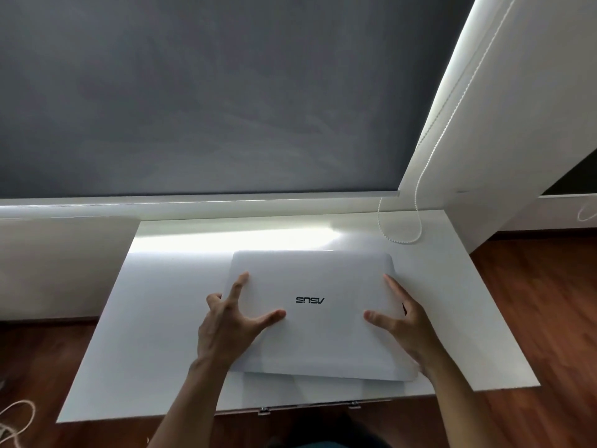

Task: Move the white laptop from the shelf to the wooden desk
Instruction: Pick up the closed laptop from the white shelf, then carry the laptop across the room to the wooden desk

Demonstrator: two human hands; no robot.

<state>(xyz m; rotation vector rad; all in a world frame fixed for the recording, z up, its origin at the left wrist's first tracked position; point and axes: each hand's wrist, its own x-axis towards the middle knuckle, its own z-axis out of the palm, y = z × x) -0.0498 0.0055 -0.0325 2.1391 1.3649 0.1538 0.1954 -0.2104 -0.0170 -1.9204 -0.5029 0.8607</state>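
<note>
A closed white laptop [318,279] with a dark logo on its lid lies over a white shelf top [155,318] below a window. Its near edge is tilted up a little off the surface. My left hand [231,321] grips its left side, thumb spread on the lid and fingers curled around the edge. My right hand [402,321] grips the right side the same way, thumb on the lid. No wooden desk is in view.
A grey roller blind [206,92] covers the window behind the shelf. Its bead cord [400,237] hangs down and loops onto the shelf's back right corner. Wooden floor [549,302] lies on both sides. A white wall panel [533,124] stands at the right.
</note>
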